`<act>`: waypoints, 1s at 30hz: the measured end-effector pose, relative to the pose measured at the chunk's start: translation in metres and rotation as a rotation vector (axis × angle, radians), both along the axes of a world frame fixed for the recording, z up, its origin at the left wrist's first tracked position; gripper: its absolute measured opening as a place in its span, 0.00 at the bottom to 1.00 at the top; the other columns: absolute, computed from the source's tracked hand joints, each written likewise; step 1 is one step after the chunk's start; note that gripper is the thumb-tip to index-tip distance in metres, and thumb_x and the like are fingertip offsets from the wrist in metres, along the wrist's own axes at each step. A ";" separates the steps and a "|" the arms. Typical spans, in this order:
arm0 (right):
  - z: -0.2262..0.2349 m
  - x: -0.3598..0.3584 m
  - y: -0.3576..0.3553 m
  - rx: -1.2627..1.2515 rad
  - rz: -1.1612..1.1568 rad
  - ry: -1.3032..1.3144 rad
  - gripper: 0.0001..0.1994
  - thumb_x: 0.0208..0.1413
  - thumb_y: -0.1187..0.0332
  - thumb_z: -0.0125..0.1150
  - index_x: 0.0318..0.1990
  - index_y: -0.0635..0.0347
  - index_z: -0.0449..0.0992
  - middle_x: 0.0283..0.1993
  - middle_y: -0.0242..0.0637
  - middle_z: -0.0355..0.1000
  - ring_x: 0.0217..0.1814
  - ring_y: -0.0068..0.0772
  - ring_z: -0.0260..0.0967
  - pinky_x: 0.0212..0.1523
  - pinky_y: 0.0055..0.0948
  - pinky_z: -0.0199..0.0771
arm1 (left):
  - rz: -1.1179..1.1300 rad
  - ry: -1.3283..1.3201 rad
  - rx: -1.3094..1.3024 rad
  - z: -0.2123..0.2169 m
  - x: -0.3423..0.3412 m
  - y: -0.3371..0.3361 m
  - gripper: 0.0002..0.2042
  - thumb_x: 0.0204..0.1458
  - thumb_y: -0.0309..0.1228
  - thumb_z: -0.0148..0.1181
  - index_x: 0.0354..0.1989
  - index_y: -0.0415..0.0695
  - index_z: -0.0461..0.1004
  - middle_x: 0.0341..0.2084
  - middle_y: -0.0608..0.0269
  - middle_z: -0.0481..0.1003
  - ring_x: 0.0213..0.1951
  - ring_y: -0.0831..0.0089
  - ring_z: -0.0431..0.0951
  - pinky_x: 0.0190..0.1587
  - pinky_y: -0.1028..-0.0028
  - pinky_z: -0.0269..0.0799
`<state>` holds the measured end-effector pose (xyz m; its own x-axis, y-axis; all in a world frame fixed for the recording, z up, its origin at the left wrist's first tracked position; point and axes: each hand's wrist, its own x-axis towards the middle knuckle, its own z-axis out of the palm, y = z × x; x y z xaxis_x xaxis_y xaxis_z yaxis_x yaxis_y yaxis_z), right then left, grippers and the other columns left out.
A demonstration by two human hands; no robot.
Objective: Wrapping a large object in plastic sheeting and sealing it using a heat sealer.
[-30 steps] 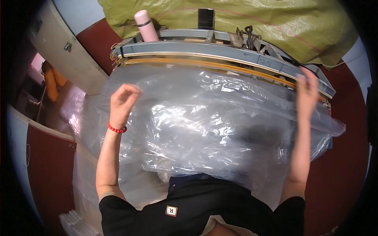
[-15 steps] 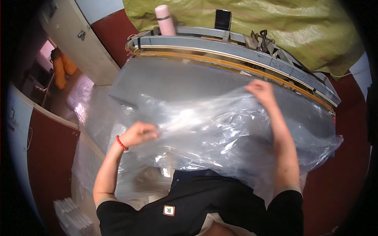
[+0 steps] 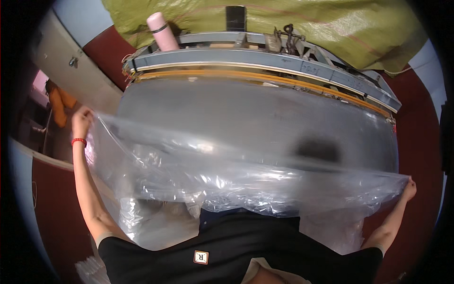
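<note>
A wide sheet of clear plastic film (image 3: 227,184) hangs stretched between my two hands, in front of my body and over the near part of a grey worktable (image 3: 208,104). My left hand (image 3: 82,120), with a red bracelet at the wrist, pinches the film's far left corner, out past the table's left side. Low at the far right, my right hand (image 3: 410,189) grips the opposite corner beside the table's right edge. The film's upper edge runs nearly taut from hand to hand, while its lower part bunches in shiny wrinkles near my waist.
Along the table's back runs a long metal bar (image 3: 265,60) with an orange strip (image 3: 222,74). Behind it stand a pink bottle (image 3: 163,33) and a dark phone-like slab (image 3: 235,19). A green tarp (image 3: 331,28) hangs there. At left, a door (image 3: 75,57) stands open; a person in orange (image 3: 60,102) is beyond.
My hands have spread far apart, the left out to the upper left, the right down to the far right. The crumpled film between them is now stretched wide.
</note>
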<state>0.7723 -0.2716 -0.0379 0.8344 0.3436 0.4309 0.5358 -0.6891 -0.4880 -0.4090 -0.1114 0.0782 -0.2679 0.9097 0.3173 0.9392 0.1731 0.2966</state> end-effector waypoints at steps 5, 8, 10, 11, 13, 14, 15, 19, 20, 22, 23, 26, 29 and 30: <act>-0.024 -0.033 0.052 0.189 0.023 0.157 0.19 0.38 0.54 0.62 0.29 0.63 0.75 0.29 0.39 0.72 0.30 0.31 0.67 0.35 0.29 0.65 | -0.034 0.177 0.725 -0.032 0.081 0.069 0.09 0.48 0.29 0.48 0.31 0.36 0.71 0.29 0.55 0.73 0.33 0.68 0.72 0.38 0.72 0.66; -0.028 -0.041 0.082 0.195 0.086 0.198 0.16 0.37 0.56 0.62 0.27 0.61 0.76 0.28 0.38 0.72 0.29 0.31 0.67 0.35 0.29 0.65 | 0.044 -0.029 -0.160 -0.124 0.092 0.107 0.22 0.51 0.41 0.46 0.47 0.36 0.64 0.44 0.46 0.66 0.49 0.59 0.65 0.51 0.70 0.56; -0.020 -0.079 0.108 0.009 0.045 0.124 0.16 0.38 0.56 0.60 0.29 0.58 0.76 0.29 0.39 0.72 0.31 0.32 0.68 0.36 0.31 0.66 | -0.019 0.035 -0.046 -0.178 0.038 0.104 0.23 0.50 0.43 0.46 0.50 0.38 0.62 0.50 0.49 0.61 0.54 0.61 0.58 0.55 0.70 0.52; -0.020 -0.084 0.099 -0.066 0.042 0.083 0.16 0.38 0.55 0.58 0.29 0.58 0.76 0.31 0.40 0.72 0.34 0.37 0.69 0.36 0.32 0.66 | 0.025 0.027 -0.099 -0.175 0.062 0.119 0.24 0.50 0.41 0.48 0.52 0.39 0.60 0.52 0.50 0.59 0.56 0.61 0.56 0.57 0.70 0.50; -0.021 -0.111 0.119 -0.248 -0.173 -0.041 0.14 0.43 0.56 0.52 0.35 0.52 0.74 0.37 0.42 0.71 0.39 0.47 0.68 0.38 0.38 0.67 | -0.029 -0.087 -0.133 -0.179 0.018 0.125 0.24 0.52 0.41 0.45 0.53 0.37 0.58 0.54 0.50 0.56 0.57 0.62 0.54 0.58 0.70 0.46; -0.026 -0.109 0.133 -0.319 -0.244 -0.051 0.15 0.44 0.55 0.52 0.36 0.51 0.73 0.38 0.41 0.71 0.40 0.46 0.68 0.37 0.41 0.68 | -0.016 -0.055 -0.138 -0.182 -0.027 0.123 0.25 0.52 0.43 0.43 0.53 0.37 0.57 0.54 0.50 0.55 0.58 0.62 0.53 0.58 0.70 0.44; -0.026 -0.104 0.123 -0.290 -0.265 -0.070 0.15 0.44 0.55 0.52 0.36 0.51 0.73 0.37 0.41 0.71 0.41 0.45 0.68 0.37 0.41 0.68 | -0.051 -0.072 -0.111 -0.187 -0.011 0.139 0.25 0.52 0.44 0.43 0.53 0.38 0.58 0.54 0.50 0.55 0.58 0.61 0.53 0.59 0.70 0.44; -0.027 -0.116 0.141 -0.268 -0.263 -0.065 0.14 0.46 0.58 0.51 0.35 0.56 0.72 0.37 0.44 0.71 0.41 0.45 0.68 0.39 0.40 0.68 | 0.091 0.097 -0.054 -0.189 -0.042 0.150 0.24 0.50 0.44 0.47 0.50 0.39 0.63 0.52 0.51 0.60 0.54 0.61 0.59 0.55 0.69 0.52; -0.022 -0.111 0.132 -0.272 -0.290 -0.072 0.14 0.46 0.58 0.50 0.35 0.57 0.72 0.37 0.45 0.70 0.41 0.45 0.68 0.40 0.40 0.68 | 0.218 0.264 -0.097 -0.182 -0.005 0.164 0.23 0.50 0.44 0.48 0.47 0.38 0.65 0.47 0.52 0.65 0.49 0.62 0.64 0.51 0.69 0.57; -0.022 -0.109 0.135 -0.266 -0.276 -0.055 0.14 0.47 0.60 0.50 0.35 0.60 0.71 0.37 0.47 0.70 0.41 0.45 0.68 0.40 0.40 0.68 | 0.135 0.168 0.002 -0.159 0.053 0.169 0.19 0.48 0.41 0.51 0.41 0.38 0.69 0.37 0.57 0.71 0.39 0.67 0.70 0.41 0.71 0.64; -0.024 -0.113 0.142 -0.262 -0.267 -0.045 0.14 0.47 0.60 0.50 0.35 0.60 0.71 0.37 0.47 0.70 0.41 0.45 0.68 0.40 0.40 0.68 | -0.091 -0.105 0.130 -0.150 0.079 0.170 0.16 0.48 0.40 0.53 0.38 0.38 0.71 0.33 0.61 0.72 0.33 0.70 0.72 0.37 0.72 0.66; -0.021 -0.110 0.132 -0.276 -0.274 -0.043 0.14 0.48 0.61 0.50 0.36 0.61 0.70 0.36 0.48 0.70 0.40 0.45 0.69 0.39 0.39 0.68 | -0.599 -0.840 -0.161 -0.075 0.362 0.093 0.13 0.49 0.37 0.50 0.36 0.41 0.70 0.29 0.63 0.72 0.30 0.78 0.70 0.33 0.80 0.64; -0.022 -0.099 0.114 -0.262 -0.278 -0.022 0.14 0.48 0.59 0.48 0.36 0.60 0.69 0.37 0.47 0.70 0.42 0.46 0.67 0.40 0.40 0.67 | -1.202 -1.175 -0.848 -0.067 0.515 0.015 0.14 0.46 0.31 0.54 0.40 0.38 0.68 0.37 0.57 0.72 0.39 0.73 0.71 0.44 0.74 0.64; -0.025 -0.100 0.120 -0.247 -0.248 -0.017 0.14 0.48 0.60 0.48 0.36 0.61 0.68 0.37 0.48 0.70 0.41 0.46 0.68 0.40 0.40 0.67 | -1.397 -1.203 -1.038 -0.067 0.546 -0.011 0.18 0.46 0.29 0.54 0.47 0.37 0.64 0.45 0.56 0.67 0.48 0.70 0.66 0.50 0.72 0.60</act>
